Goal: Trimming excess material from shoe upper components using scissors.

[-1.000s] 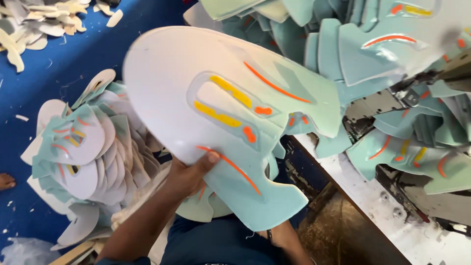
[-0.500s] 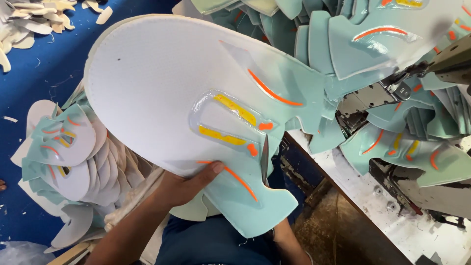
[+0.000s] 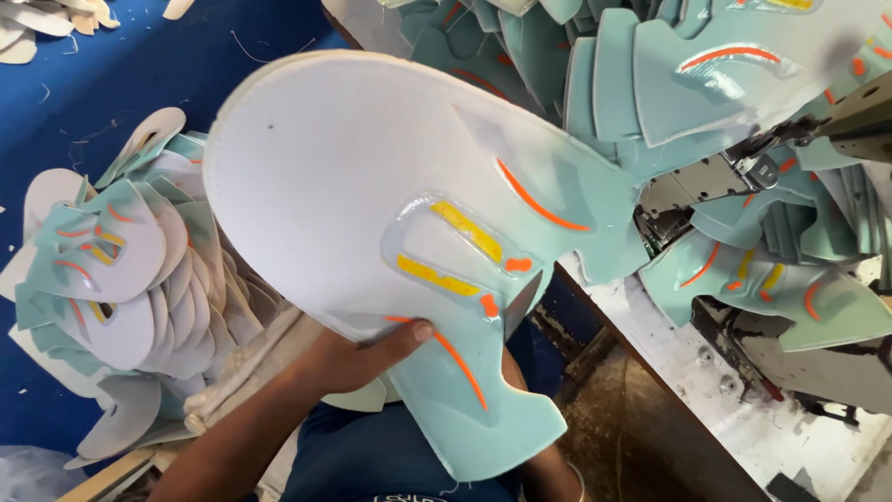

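Your left hand [image 3: 367, 358] grips the shoe upper [image 3: 409, 232] by its edge; your right hand seems hidden beneath it.

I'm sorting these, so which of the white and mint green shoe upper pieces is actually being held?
The large flat white and mint green shoe upper piece at centre, gripped by the left hand; the others lie stacked.

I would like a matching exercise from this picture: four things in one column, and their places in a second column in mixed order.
Things:
1. left hand
2. flat shoe upper piece
3. stack of shoe upper pieces
4. sewing machine

Places:
A. at the right, among heaped teal pieces
B. at the left, over the blue floor
C. gripping the lower edge of the held piece
D. raised in the middle of the view

Pairs: 1-C, 2-D, 3-B, 4-A
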